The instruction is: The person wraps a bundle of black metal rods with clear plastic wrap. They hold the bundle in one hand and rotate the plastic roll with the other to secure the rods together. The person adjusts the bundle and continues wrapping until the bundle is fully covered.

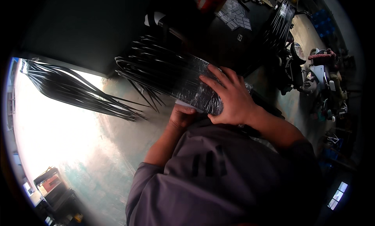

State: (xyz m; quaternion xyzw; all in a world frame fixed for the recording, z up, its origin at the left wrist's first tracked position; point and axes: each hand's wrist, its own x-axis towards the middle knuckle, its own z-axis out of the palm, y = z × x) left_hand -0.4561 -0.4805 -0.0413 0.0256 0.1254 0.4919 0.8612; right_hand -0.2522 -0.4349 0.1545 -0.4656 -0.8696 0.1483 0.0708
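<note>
Your grey sleeves fill the lower view, both forearms bent up toward a plastic-wrapped bundle of black strips. Your right hand lies flat on the wrapped end, fingers spread and curled over its top edge. Your left hand is tucked beneath that end, fingers curled under it, the grip partly hidden. Another loose bundle of black strips fans out at left, well apart, below the dark desk's edge.
</note>
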